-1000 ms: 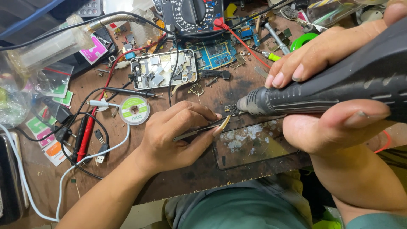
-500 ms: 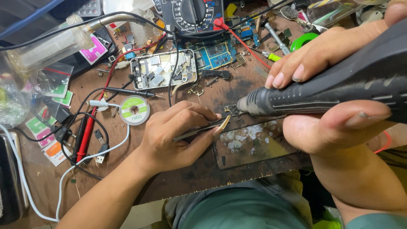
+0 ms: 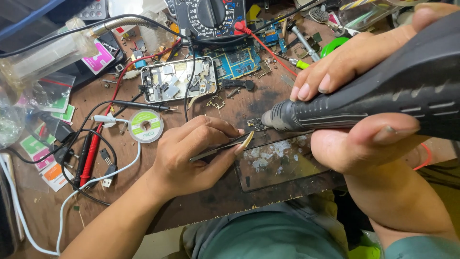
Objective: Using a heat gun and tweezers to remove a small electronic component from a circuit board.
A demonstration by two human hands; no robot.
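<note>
Spreading under everything is my brown bench (image 3: 230, 201), scorched dark near the middle and littered with parts. Biggest in view is the black hot-air gun (image 3: 383, 91), which my right hand (image 3: 364, 120) holds tight, fingers over the top and thumb pressed along the underside; its nozzle points left and sits right at a small chip board (image 3: 257, 124) on the dark patch, though I cannot tell if they touch. Just below the nozzle lies a glass plate (image 3: 282, 165), smeared with white flecks, its near edge close to the bench's front. My left hand (image 3: 191, 156) rests on the bench left of the plate, closed around thin tweezers (image 3: 223, 147) whose tip reaches toward the chip board from below left. At the top of the bench stands a black meter (image 3: 211, 17) with a round dial, its red lead (image 3: 96, 144) and a black lead trailing down the left side. Below the meter sits a blue circuit board (image 3: 235, 60), and left of that an opened phone frame (image 3: 177, 79). A white cable (image 3: 72, 201) loops along the left edge. Between the frame and my left hand lies a small round spool (image 3: 146, 125), white with a green ring
</note>
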